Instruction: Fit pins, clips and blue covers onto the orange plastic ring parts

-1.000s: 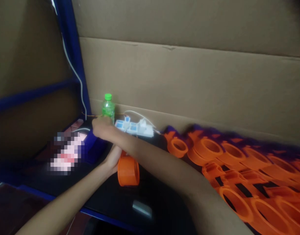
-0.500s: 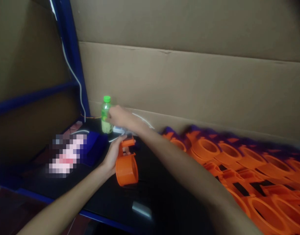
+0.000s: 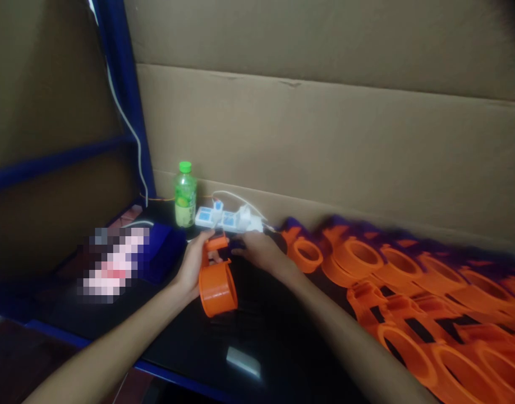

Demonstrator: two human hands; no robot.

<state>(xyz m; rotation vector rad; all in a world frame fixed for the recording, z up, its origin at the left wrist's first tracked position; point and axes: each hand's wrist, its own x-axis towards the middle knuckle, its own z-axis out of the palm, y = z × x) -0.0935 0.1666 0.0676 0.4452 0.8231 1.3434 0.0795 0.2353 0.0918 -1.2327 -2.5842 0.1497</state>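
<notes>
My left hand (image 3: 195,265) is closed round an orange plastic cylinder part (image 3: 216,285) with a small bracket on top, holding it just above the black table (image 3: 257,331). My right hand (image 3: 260,251) sits close to the right of that bracket, fingers curled toward it; whether it pinches anything is too blurred to tell. A green-capped drink bottle (image 3: 185,194) stands behind the hands, beside a white power strip (image 3: 228,220).
Several orange ring-shaped parts (image 3: 409,280) cover the right side of the table. A dark blue box (image 3: 162,252) and a pixelated patch lie at the left. Cardboard walls (image 3: 325,140) close the back, with a blue frame post (image 3: 118,84) and a white cable at the left.
My right hand has pulled back from the far left near the bottle and come down next to the orange part. My left hand has tilted the part slightly upward.
</notes>
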